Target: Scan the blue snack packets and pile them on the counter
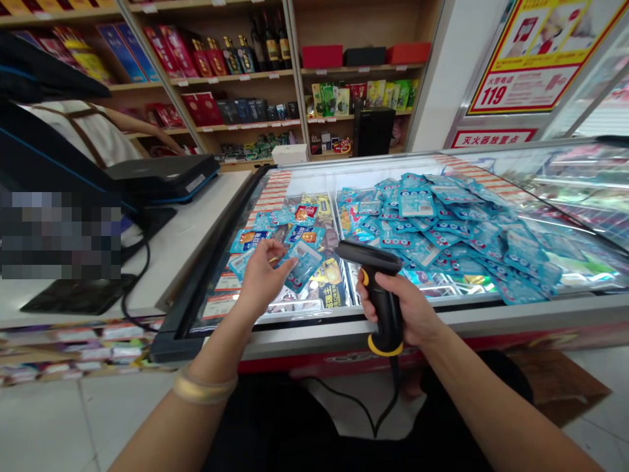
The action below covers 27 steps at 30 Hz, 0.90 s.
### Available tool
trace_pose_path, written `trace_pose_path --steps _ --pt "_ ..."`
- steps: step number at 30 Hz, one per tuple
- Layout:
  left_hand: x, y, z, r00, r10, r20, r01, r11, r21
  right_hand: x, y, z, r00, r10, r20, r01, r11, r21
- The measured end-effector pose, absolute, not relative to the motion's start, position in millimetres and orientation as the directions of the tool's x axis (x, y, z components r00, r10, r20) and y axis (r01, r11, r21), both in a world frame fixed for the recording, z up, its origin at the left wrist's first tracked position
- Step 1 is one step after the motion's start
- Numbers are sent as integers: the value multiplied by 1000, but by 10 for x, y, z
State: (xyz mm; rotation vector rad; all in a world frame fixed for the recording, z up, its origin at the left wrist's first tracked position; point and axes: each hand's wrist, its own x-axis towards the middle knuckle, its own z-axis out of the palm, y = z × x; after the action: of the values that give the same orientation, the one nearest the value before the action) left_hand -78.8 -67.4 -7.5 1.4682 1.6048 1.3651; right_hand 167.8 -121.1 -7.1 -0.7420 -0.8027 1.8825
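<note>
Scanning seems to be the step now. The right hand (411,303) has its grip round a hard, black barcode scanner (369,255); the left hand (263,274) is by a flat, shiny blue packet (304,267) on the glass-topped freezer (314,335), but I cannot tell if its grip pinches it. Next, the scanner should face the barcode (309,252). Crinkly packets (457,226) make a big heap.

One black barcode scanner (387,305) is showing at one glass-topped freezer (295,338). Blue packets (417,203) are lying on the glass in two groups, one small cluster (303,261) and one large pile (455,229), overlapping too much for counting. Behind, three flat boxes (364,56) are sitting in one row, and two signs (531,65) are showing at right.
</note>
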Motion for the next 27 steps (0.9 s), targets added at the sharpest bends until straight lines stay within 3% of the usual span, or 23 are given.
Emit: trace_pose_path --steps 5,11,18,27 --pt "-549 -699 -175 -224 973 56 100 -34 994 1660 -1217 -53 -409 902 -138 -488 -344 -803" --pt "-469 -737 -174 -239 934 265 257 -202 945 1655 -1223 -69 -447 886 -121 -478 -351 -805" --pt "-453 -751 -210 -140 913 382 314 -325 892 1645 -1222 -98 -464 882 -86 -495 -338 -800" --pt "-450 -779 -198 -118 918 380 334 -324 885 1638 -1210 -98 -475 874 -103 -490 -360 -794"
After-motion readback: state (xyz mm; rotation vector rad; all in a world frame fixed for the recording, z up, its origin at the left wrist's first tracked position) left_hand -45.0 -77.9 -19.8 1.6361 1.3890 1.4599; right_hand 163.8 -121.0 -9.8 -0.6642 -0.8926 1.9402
